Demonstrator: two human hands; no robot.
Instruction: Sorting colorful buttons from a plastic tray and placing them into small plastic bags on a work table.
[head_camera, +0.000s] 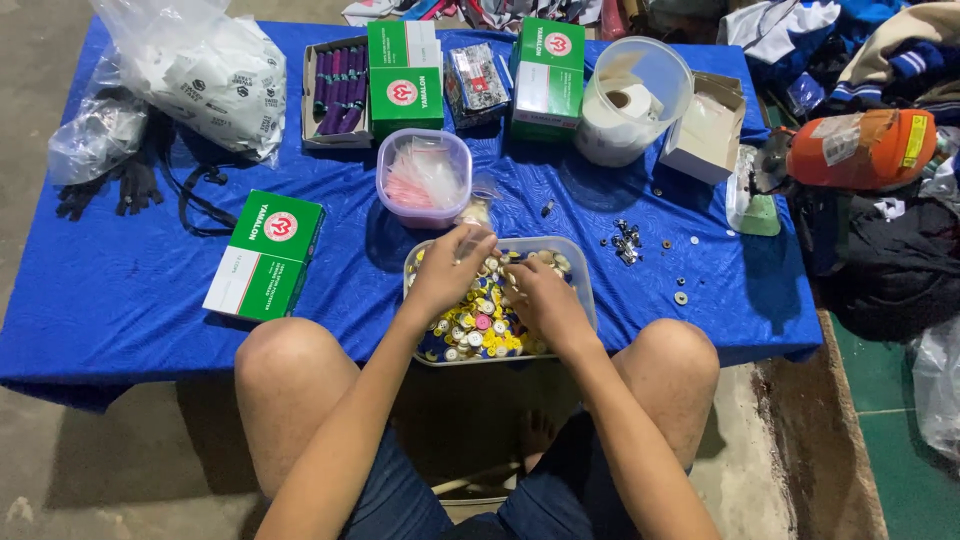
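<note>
Clear rectangular plastic tub of mixed yellow, white, pink buttons sits at near edge of blue-covered worktop, lower centre of frame, overhanging slightly between knees.

Both hands in tub: left hand fingers curled, pinching over buttons; right hand palm down on pile, grasp cannot tell.

Open blue cloth left of tub up to green-and-white cardboard box.

Round clear tub with pink contents just behind.

Small dark metal parts scattered right; bare cloth beyond to right edge.
</note>
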